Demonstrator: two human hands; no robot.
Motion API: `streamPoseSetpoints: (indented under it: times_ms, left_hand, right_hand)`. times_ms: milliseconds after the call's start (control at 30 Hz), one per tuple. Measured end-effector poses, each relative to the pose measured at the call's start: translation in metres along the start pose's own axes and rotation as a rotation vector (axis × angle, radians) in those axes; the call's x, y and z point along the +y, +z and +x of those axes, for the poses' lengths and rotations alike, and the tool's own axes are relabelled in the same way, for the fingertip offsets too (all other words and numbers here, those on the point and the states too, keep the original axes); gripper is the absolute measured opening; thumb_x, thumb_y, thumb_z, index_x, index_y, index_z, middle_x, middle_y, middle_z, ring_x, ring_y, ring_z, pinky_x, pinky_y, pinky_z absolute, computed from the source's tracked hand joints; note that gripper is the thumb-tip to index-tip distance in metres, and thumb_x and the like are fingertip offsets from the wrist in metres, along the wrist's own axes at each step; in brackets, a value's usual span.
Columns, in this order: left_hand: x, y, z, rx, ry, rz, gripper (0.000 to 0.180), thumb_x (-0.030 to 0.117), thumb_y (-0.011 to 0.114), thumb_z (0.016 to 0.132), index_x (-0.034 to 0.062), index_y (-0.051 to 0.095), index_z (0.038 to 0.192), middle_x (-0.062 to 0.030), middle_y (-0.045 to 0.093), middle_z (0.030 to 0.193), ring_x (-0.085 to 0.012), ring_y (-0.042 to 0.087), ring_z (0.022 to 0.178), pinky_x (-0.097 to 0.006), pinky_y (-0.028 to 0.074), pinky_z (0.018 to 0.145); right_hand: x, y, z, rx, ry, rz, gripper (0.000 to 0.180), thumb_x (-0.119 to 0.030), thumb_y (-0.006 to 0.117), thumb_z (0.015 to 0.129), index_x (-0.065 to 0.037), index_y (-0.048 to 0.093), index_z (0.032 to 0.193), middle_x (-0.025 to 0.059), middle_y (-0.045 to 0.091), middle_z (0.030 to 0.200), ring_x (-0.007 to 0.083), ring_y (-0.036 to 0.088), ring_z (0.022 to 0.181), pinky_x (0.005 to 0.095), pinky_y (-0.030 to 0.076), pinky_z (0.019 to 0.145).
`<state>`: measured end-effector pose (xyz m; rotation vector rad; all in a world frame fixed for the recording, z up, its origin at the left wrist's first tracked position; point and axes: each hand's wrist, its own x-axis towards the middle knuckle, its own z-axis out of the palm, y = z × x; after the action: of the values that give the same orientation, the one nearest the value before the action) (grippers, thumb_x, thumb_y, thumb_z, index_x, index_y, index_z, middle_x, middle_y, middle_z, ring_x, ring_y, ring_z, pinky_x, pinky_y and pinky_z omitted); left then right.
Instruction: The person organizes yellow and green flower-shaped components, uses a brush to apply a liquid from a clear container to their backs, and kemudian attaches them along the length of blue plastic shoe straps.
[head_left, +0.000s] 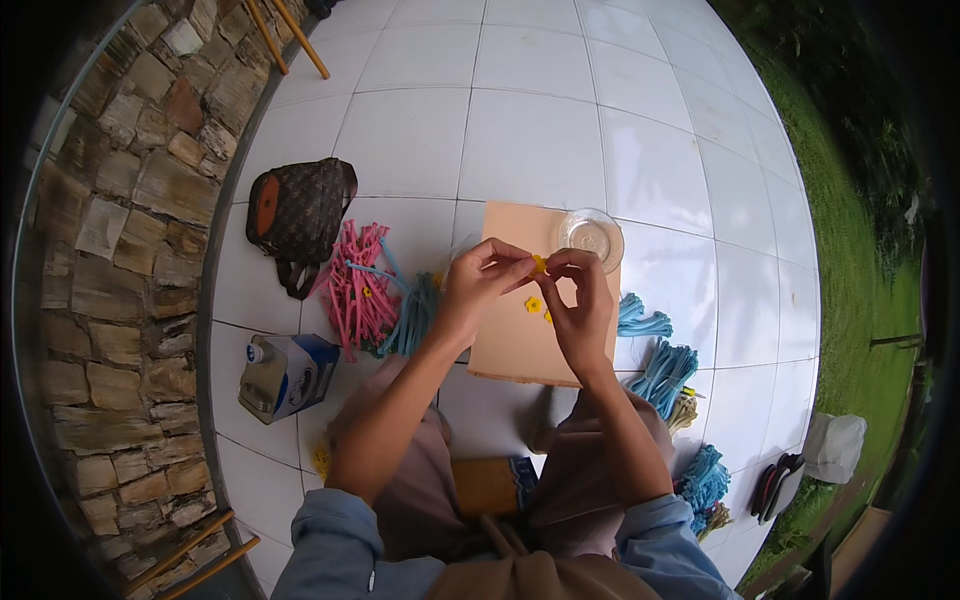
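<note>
Above a tan cardboard sheet [510,352], my left hand [474,292] and my right hand [582,308] meet fingertip to fingertip. Both pinch a small yellow flower-shaped piece [540,264], partly covered by the fingers. Below them another yellow flower [533,305] lies on the cardboard, and one more yellow bit [548,316] shows beside my right wrist. A clear round dish [616,240] rests at the sheet's far right corner, just beyond my right hand.
Pink strands [360,290] and a blue bundle [412,318] lie left of the cardboard. Beyond them sits a brown patterned bag [300,210]; nearer is a metal can [290,375]. Blue bundles [665,375] line the right side. A stone wall [130,250] bounds the left, grass [860,250] the right.
</note>
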<state>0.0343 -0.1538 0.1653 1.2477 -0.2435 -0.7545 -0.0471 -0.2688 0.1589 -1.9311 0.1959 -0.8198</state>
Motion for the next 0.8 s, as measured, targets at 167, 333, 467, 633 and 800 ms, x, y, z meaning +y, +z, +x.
streamPoseSetpoints:
  times_ms: [167, 333, 467, 633, 800]
  left_hand:
    - [0.004, 0.0, 0.0, -0.101, 0.003, -0.03, 0.013, 0.011, 0.06, 0.085, 0.0008, 0.054, 0.09, -0.0068, 0.058, 0.092, -0.0146, 0.058, 0.091, -0.032, 0.048, 0.089]
    - [0.012, -0.001, 0.001, -0.143, -0.126, -0.011, 0.014, 0.012, 0.059, 0.085, 0.0001, 0.055, 0.091, -0.0063, 0.057, 0.091, -0.0148, 0.058, 0.091, -0.032, 0.048, 0.089]
    - [0.011, -0.008, 0.001, -0.174, -0.335, -0.106, 0.017, 0.014, 0.058, 0.085, -0.0003, 0.055, 0.094, -0.0071, 0.058, 0.093, -0.0151, 0.059, 0.089, -0.031, 0.048, 0.088]
    - [-0.005, -0.022, 0.009, 0.049, -0.171, 0.15, 0.018, 0.016, 0.059, 0.085, -0.0012, 0.057, 0.09, -0.0078, 0.061, 0.086, -0.0147, 0.062, 0.08, -0.027, 0.051, 0.075]
    - [-0.032, -0.034, 0.019, 0.156, 0.089, 0.903, 0.013, 0.01, 0.064, 0.072, -0.0005, 0.057, 0.075, -0.0127, 0.063, 0.074, -0.0261, 0.062, 0.066, -0.034, 0.048, 0.059]
  right_hand:
    - [0.001, -0.005, 0.004, 0.014, 0.029, 0.087, 0.03, 0.008, 0.066, 0.071, -0.001, 0.047, 0.093, 0.008, 0.055, 0.086, 0.0164, 0.06, 0.074, 0.026, 0.049, 0.067]
    - [0.006, -0.011, 0.001, -0.088, 0.029, 0.11, 0.032, 0.011, 0.064, 0.07, -0.001, 0.044, 0.093, 0.007, 0.056, 0.083, 0.0164, 0.061, 0.075, 0.0263, 0.049, 0.066]
    - [0.004, -0.01, -0.002, -0.142, -0.057, 0.088, 0.036, 0.011, 0.063, 0.069, -0.002, 0.043, 0.095, 0.0057, 0.056, 0.08, 0.0163, 0.061, 0.073, 0.0262, 0.05, 0.064]
    - [0.006, -0.008, -0.007, -0.128, 0.015, 0.13, 0.038, 0.01, 0.063, 0.068, -0.002, 0.04, 0.096, 0.0052, 0.056, 0.075, 0.0164, 0.062, 0.068, 0.0264, 0.05, 0.062]
    - [0.076, 0.004, -0.05, -0.478, 0.341, -0.161, 0.039, 0.011, 0.056, 0.069, -0.003, 0.035, 0.099, 0.0142, 0.056, 0.068, 0.029, 0.06, 0.064, 0.0349, 0.048, 0.058]
